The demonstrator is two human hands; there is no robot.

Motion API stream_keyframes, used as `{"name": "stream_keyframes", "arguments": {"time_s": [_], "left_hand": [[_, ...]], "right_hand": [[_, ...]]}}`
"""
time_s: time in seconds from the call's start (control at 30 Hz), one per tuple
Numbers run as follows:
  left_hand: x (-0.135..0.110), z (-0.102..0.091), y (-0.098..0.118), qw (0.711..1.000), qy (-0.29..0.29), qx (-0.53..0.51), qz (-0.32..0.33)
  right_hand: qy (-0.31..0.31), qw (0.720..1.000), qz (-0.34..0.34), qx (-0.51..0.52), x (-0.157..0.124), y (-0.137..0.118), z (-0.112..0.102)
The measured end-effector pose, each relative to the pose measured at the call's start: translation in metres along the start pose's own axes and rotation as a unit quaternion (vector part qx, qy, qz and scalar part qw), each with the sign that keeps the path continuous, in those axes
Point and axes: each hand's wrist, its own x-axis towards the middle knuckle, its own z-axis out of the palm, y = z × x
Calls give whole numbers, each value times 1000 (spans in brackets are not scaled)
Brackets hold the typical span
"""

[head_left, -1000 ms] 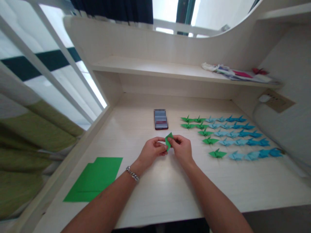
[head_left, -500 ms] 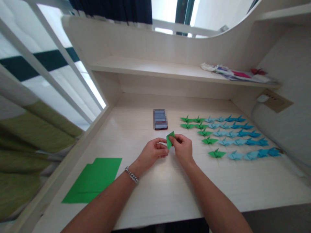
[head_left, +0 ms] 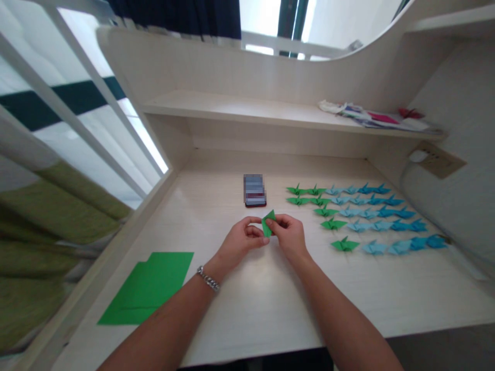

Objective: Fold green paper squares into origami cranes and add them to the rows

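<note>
Between my hands, just above the desk, is a small folded piece of green paper [head_left: 267, 225] with a pointed top corner. My right hand [head_left: 289, 233] pinches it from the right, thumb on its near face. From the other side, my left hand [head_left: 244, 238] has its fingertips closed on the paper's left and lower edges; a chain bracelet [head_left: 208, 279] circles that wrist. Rows of folded paper cranes [head_left: 345, 244], green, pale blue and blue, stand to the right. Flat green paper sheets [head_left: 154, 283] lie at the left, partly behind my left forearm.
A phone [head_left: 254, 190] with a blurred screen lies beyond my hands on the pale desk [head_left: 216, 180]. Papers [head_left: 381, 119] sit on the shelf above. A cable [head_left: 402, 180] runs down from a plug at the right wall socket [head_left: 444, 161]. Railings and a curtain are on the left.
The green paper has shifted slightly left and turned a little in my fingers. My left fingertips have closed nearer its lower edge.
</note>
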Motion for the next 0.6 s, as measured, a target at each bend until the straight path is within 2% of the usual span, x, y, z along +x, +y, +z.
{"name": "stream_keyframes", "arguments": {"time_s": [0.1, 0.27, 0.4, 0.6], "left_hand": [[2, -4, 2, 999, 20, 3, 27], [7, -11, 2, 998, 48, 16, 27], [7, -12, 5, 997, 70, -11, 18], [3, -7, 11, 996, 76, -37, 10]], "right_hand": [[-37, 999, 32, 22, 1, 4, -1], [-86, 988, 102, 71, 2, 1, -3], [-89, 981, 145, 97, 2, -5, -7], [-91, 973, 162, 136, 2, -8, -9]]}}
